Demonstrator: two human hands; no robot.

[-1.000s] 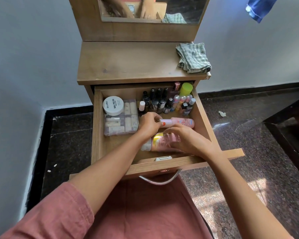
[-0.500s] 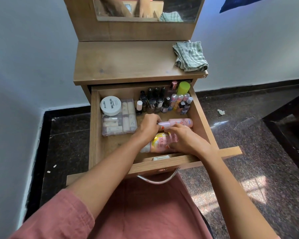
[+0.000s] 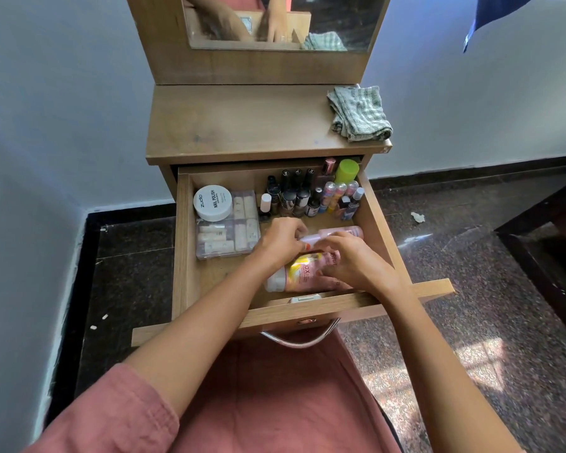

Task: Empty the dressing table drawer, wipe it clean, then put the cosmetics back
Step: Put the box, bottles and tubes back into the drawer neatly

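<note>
Both my forearms reach forward and down into the open drawer (image 3: pixel 307 309), bare below rolled pink sleeves, and they converge so the two hands almost meet near its middle.

My left hand (image 3: pixel 283 239) sits knuckles-up with the wrist slightly bent and the fingers curled in. The fingertips pinch the pale cap end of a slim pink bottle (image 3: pixel 343 231), which lies on its side across the drawer and points toward the right wall.

My right hand (image 3: pixel 356 266) comes in from the right, back of the hand up and fingers bent. Its tips lie on the middle of the same slim bottle. I cannot tell whether it grips the bottle or only rests on it. The heel of this hand lies over a big pink bottle (image 3: pixel 303 273), which is on its side just inside the drawer's front edge with its white cap toward the left.

In the drawer's left half a clear box (image 3: pixel 232 235) of small white tubes carries a white jar (image 3: pixel 213 203) on its back corner. Nail polish bottles (image 3: pixel 291 194) stand in rows along the back edge, and a green cap (image 3: pixel 347 171) shows in the back right corner.

A folded cloth (image 3: pixel 360 114) lies at the right edge of the surface (image 3: pixel 242 122) above the drawer.
</note>
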